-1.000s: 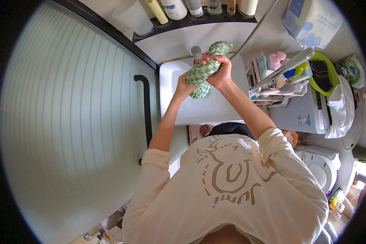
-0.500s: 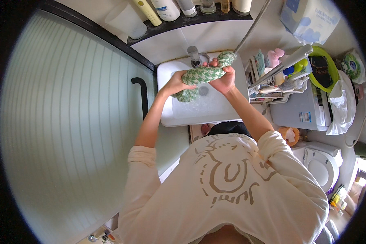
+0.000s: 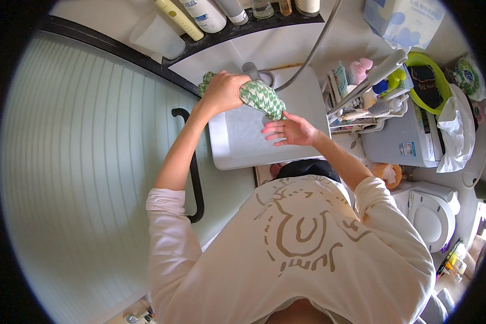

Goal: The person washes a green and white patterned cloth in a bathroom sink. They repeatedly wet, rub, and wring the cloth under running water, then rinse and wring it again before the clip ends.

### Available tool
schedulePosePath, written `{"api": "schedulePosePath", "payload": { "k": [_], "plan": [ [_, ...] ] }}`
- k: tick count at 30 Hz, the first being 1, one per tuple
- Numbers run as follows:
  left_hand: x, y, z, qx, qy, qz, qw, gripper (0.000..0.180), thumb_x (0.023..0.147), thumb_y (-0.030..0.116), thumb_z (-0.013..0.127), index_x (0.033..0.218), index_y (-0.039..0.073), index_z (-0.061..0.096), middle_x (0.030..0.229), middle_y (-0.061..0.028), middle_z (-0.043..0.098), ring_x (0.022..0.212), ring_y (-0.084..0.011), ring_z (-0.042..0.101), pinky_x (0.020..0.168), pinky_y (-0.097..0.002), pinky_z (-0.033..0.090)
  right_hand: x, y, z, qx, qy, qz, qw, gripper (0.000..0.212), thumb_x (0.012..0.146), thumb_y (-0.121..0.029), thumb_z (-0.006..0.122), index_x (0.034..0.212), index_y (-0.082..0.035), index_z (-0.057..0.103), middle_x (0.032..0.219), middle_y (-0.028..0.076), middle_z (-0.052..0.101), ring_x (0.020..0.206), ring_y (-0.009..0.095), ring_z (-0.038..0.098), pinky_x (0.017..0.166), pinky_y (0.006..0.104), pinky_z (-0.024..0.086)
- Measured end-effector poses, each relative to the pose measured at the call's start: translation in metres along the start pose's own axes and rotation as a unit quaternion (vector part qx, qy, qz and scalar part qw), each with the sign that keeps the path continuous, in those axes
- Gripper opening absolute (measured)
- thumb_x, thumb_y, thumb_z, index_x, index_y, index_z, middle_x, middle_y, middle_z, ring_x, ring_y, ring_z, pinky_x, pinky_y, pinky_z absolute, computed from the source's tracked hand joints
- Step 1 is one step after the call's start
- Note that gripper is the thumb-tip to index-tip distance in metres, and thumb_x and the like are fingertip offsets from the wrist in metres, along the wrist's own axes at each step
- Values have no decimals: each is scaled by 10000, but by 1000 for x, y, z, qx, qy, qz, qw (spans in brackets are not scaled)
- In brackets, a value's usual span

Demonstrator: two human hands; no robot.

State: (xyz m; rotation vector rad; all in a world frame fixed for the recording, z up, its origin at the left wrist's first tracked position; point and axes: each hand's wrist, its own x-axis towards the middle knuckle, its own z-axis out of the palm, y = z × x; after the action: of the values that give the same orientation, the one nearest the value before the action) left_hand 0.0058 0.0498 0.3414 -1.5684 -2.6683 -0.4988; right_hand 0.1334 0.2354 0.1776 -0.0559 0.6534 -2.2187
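Head view. A green-and-white patterned cloth (image 3: 260,98) is held over the rear part of the sink (image 3: 308,92), aprx. in front of the tap (image 3: 249,69). Progress: the cloth has been gathered lengthwise into a thick, rope-like roll; it has not been laid down or spread out, and one end is left unclasped. How wet it is cannot be told.

L hand (image 3: 225,93): placed above the sink's rear left part, back of hand uppermost, fingers closed around the roll; a short end is seen projecting past the hand on the sink's left side, the longer part toward the sink's middle. R hand (image 3: 292,131): held over the sink's right half, fingers open and spread toward the sink's left side, thumb raised near the roll's lower end; whether contact is made cannot be told. Both forearms are extended from the front of the sink, the L one reaching farther back; sleeves are pushed up nr. the elbows.

Surroundings: a hose (image 3: 317,48) is seen behind the sink, a black shelf (image 3: 221,38) w/ bottles above it, a loaded white rack (image 3: 362,128) to its right, and a door handle (image 3: 197,183) to its left.
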Motion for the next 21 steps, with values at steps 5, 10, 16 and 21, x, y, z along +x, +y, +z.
{"api": "schedulePosePath", "payload": {
  "k": [5, 10, 16, 21],
  "plan": [
    [5, 4, -12, 65, -21, 65, 996, 170, 649, 136, 645, 803, 66, 623, 776, -84, 632, 772, -237, 592, 757, -335, 391, -6, -52, -24, -251, 151, -107, 950, 360, 873, -402, 465, 928, -67, 584, 864, 41, 590, 794, 117, 542, 687, 252, 414],
    [13, 9, -31, 81, 6, 154, 985, 173, 648, 118, 640, 807, 54, 614, 765, -70, 610, 775, -220, 578, 779, -328, 386, 32, -97, -2, -261, 112, -245, 927, 327, 883, -318, 478, 1049, -49, 563, 969, 61, 614, 898, 139, 574, 794, 280, 443],
    [21, 14, -47, 75, 39, 226, 971, 194, 646, 133, 655, 817, 59, 598, 751, -59, 588, 756, -218, 563, 778, -328, 394, 67, -113, 34, -205, 32, 12, 978, 471, 890, -402, 424, 1167, -30, 510, 1100, 115, 590, 971, 215, 586, 844, 370, 463],
    [21, 9, -49, 51, 35, 213, 975, 207, 637, 130, 661, 820, 59, 595, 756, -61, 589, 764, -226, 567, 770, -328, 400, 63, -104, 48, -86, -292, 65, 950, 814, 810, -674, 312, 1281, -14, 386, 1203, 237, 487, 971, 426, 558, 843, 475, 465]
  ]
}}
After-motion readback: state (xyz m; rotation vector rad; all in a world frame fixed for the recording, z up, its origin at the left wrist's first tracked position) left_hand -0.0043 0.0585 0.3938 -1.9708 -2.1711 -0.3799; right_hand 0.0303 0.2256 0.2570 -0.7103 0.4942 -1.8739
